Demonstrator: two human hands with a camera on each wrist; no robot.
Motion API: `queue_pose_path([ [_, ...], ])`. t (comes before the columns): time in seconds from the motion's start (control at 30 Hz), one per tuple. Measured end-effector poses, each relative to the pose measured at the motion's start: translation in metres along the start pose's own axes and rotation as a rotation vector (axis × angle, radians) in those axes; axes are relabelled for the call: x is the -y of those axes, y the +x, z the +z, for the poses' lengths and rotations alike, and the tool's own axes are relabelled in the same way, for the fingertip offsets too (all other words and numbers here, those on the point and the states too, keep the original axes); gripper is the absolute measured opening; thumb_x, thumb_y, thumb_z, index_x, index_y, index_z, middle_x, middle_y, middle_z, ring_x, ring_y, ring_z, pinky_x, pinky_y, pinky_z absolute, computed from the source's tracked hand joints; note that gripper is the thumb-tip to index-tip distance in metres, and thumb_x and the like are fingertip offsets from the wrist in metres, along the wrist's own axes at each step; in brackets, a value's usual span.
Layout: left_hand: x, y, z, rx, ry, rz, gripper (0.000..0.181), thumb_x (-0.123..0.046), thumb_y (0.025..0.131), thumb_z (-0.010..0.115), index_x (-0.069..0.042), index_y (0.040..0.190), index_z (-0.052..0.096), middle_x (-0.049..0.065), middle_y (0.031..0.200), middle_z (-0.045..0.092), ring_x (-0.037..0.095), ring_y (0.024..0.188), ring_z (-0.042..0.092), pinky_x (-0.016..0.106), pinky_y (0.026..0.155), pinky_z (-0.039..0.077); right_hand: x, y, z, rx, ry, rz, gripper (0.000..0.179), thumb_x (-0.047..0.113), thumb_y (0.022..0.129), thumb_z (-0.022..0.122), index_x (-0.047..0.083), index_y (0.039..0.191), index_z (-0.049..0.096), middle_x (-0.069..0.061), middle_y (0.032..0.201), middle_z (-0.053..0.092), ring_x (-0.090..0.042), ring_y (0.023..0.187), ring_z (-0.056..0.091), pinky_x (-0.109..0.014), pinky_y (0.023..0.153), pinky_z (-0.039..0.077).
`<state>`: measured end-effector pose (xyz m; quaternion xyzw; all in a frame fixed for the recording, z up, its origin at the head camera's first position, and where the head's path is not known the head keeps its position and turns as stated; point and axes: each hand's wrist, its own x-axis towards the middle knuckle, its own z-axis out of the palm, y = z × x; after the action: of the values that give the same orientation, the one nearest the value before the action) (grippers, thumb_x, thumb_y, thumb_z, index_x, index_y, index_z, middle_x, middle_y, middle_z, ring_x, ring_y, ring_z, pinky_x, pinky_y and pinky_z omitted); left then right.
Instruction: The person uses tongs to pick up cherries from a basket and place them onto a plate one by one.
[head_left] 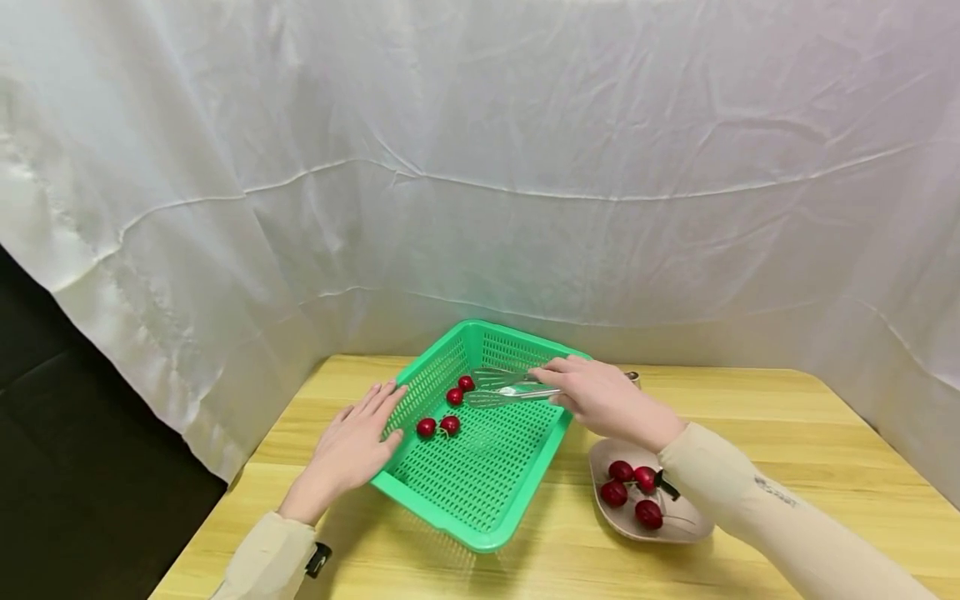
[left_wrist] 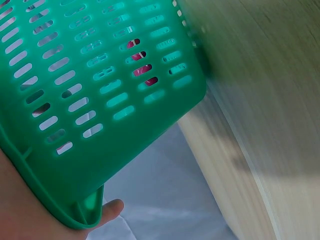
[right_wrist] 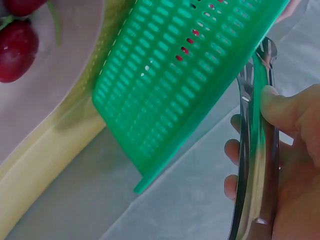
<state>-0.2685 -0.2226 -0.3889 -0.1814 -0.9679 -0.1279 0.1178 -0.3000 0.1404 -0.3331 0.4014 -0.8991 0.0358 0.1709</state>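
My right hand (head_left: pixel 600 398) grips metal tongs (right_wrist: pixel 257 165), thumb on one arm and fingertips showing past the other. The slotted heads of the tongs stand apart inside a green basket (head_left: pixel 517 521), near a pair of red cherries (head_left: pixel 455 397) with stems. A second pair of cherries (head_left: pixel 426 427) lies closer to the basket's left wall. Nothing shows between the tong heads. My left hand (head_left: pixel 352 450) rests on the left rim of the basket with its fingers extended; in the left wrist view one fingertip (left_wrist: pixel 114 207) shows beyond the rim.
A pale pink plate (head_left: pixel 693 529) with several larger red cherries (head_left: pixel 648 514) stands right of the basket, partly beneath my right forearm. All this is on a light wooden table (head_left: pixel 795 450). A white cloth (head_left: pixel 555 167) hangs behind and at both sides.
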Motion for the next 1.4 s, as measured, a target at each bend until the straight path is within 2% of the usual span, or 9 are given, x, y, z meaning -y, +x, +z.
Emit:
queue_pose_path([
  [0.27, -0.001, 0.001, 0.001, -0.003, -0.002, -0.001, 0.064, -0.032, 0.098, 0.052, -0.013, 0.155, 0.031, 0.010, 0.160, 0.023, 0.033, 0.146, 0.021, 0.064, 0.112, 0.020, 0.005, 0.019, 0.006, 0.072, -0.012, -0.036, 0.045, 0.014, 0.091, 0.070, 0.008, 0.134, 0.061, -0.007, 0.124, 0.064, -0.024, 0.111, 0.059, -0.039, 0.087, 0.054],
  [0.43, -0.001, 0.001, 0.000, -0.001, 0.000, -0.003, 0.064, -0.032, 0.098, 0.052, -0.013, 0.155, 0.031, 0.010, 0.160, 0.023, 0.033, 0.146, 0.021, 0.064, 0.112, 0.021, 0.012, 0.031, 0.007, 0.142, -0.023, -0.034, 0.045, 0.015, 0.091, 0.071, 0.009, 0.135, 0.061, -0.008, 0.122, 0.064, -0.027, 0.112, 0.059, -0.040, 0.086, 0.055],
  [0.7, -0.003, 0.002, 0.002, -0.006, -0.003, -0.003, 0.064, -0.033, 0.097, 0.052, -0.013, 0.155, 0.032, 0.009, 0.160, 0.023, 0.033, 0.146, 0.022, 0.063, 0.112, 0.021, 0.020, 0.047, 0.015, 0.222, -0.044, -0.079, 0.044, 0.017, 0.090, 0.072, 0.011, 0.132, 0.063, -0.006, 0.119, 0.065, -0.024, 0.108, 0.060, -0.038, 0.084, 0.056],
  [1.07, -0.004, 0.002, 0.004, -0.009, 0.001, -0.006, 0.065, -0.033, 0.097, 0.053, -0.014, 0.155, 0.031, 0.008, 0.161, 0.022, 0.032, 0.146, 0.021, 0.064, 0.112, 0.020, 0.026, 0.058, 0.026, 0.326, -0.074, -0.057, 0.044, 0.019, 0.091, 0.071, 0.014, 0.133, 0.063, -0.002, 0.121, 0.065, -0.023, 0.114, 0.058, -0.036, 0.088, 0.054],
  [1.3, -0.005, 0.002, 0.004, -0.003, -0.001, -0.009, 0.065, -0.034, 0.097, 0.053, -0.014, 0.156, 0.031, 0.008, 0.161, 0.022, 0.032, 0.147, 0.021, 0.063, 0.112, 0.020, 0.033, 0.065, 0.029, 0.390, -0.056, -0.008, 0.046, 0.020, 0.093, 0.068, 0.016, 0.138, 0.059, -0.002, 0.134, 0.060, -0.021, 0.120, 0.056, -0.029, 0.081, 0.055],
  [1.4, -0.005, 0.002, 0.004, -0.004, -0.003, -0.009, 0.065, -0.034, 0.097, 0.053, -0.014, 0.155, 0.031, 0.008, 0.161, 0.022, 0.032, 0.146, 0.021, 0.063, 0.112, 0.020, 0.035, 0.066, 0.029, 0.395, -0.046, -0.003, 0.045, 0.019, 0.093, 0.068, 0.015, 0.137, 0.060, -0.002, 0.133, 0.061, -0.021, 0.120, 0.056, -0.029, 0.080, 0.055],
])
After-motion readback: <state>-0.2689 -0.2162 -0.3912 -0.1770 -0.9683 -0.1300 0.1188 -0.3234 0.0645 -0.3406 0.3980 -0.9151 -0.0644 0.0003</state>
